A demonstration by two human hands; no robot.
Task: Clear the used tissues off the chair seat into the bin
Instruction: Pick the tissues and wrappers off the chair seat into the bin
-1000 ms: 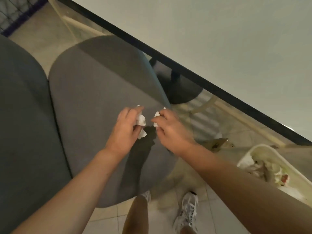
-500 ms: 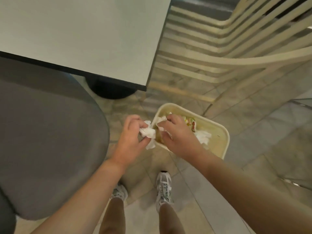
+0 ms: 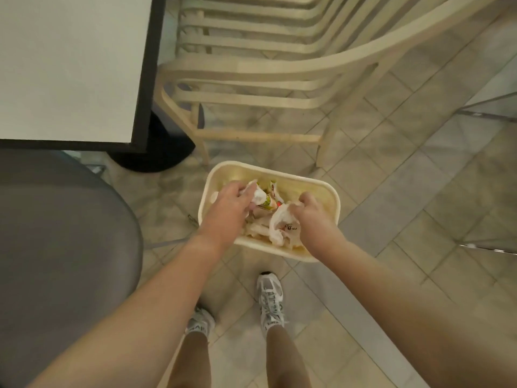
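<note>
The bin (image 3: pixel 333 197) is a cream plastic tub, rectangular with rounded corners and a thick rolled rim, sitting on the floor (image 3: pixel 405 191) just ahead of the person's white sneakers (image 3: pixel 270 301). It's already stuffed with crumpled white paper, a thin plastic bag (image 3: pixel 282 228) with some print on it, and a few bits of green and red packaging. The floor is beige tile laid on the diagonal, kind of glossy.

On the left, the chair seat (image 3: pixel 61 233) is a smooth grey rounded pad, and the visible part looks bare. Far left there's a white tabletop (image 3: pixel 70 65) with a black edge on a round black base. Behind the bin stands a stack of cream plastic chairs (image 3: pixel 251 65) with slatted backs.

Both bare arms reach down over the bin. The left hand (image 3: pixel 229 205) is palm down with its fingers curled, its grip closed around a scrunched white tissue (image 3: pixel 256 193) right above the trash. The right hand (image 3: pixel 310 217) is curled too, knuckles up, over the near right part of the bin; a scrap of white (image 3: pixel 293 205) peeks out by its fingers, but whether that's a tissue in its grip or just the bag underneath, can't tell.
</note>
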